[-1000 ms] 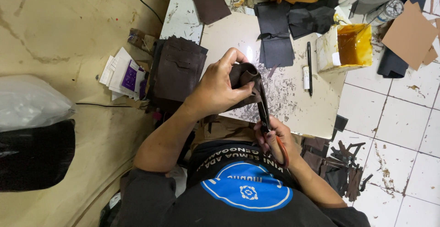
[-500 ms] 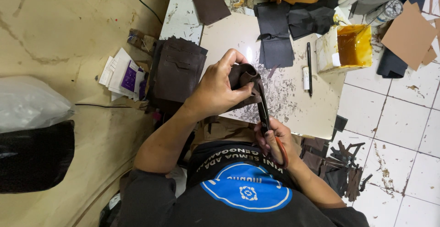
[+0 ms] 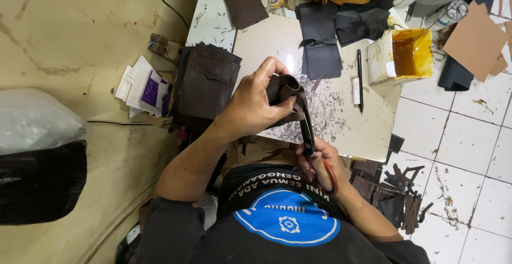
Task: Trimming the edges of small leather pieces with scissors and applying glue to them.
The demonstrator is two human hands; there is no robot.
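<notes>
My left hand point(image 3: 255, 103) is closed around a folded piece of dark brown leather point(image 3: 286, 94), held above the near edge of a pale work board point(image 3: 341, 130). My right hand point(image 3: 318, 162) grips the red-handled scissors point(image 3: 309, 130), fingers through the loops. The dark blades point up into the lower edge of the leather piece. Both hands are close to my chest, over a black shirt with a blue round print.
A stack of brown leather panels point(image 3: 205, 80) lies left of the board. Black fabric pieces point(image 3: 320, 45), a pen point(image 3: 360, 80) and a white tub of amber glue point(image 3: 402, 56) sit further back. Leather scraps point(image 3: 394, 189) litter the tiled floor at right. Papers point(image 3: 143, 87) lie at left.
Almost nothing differs: both hands stay in place with the scissors at the leather's edge.
</notes>
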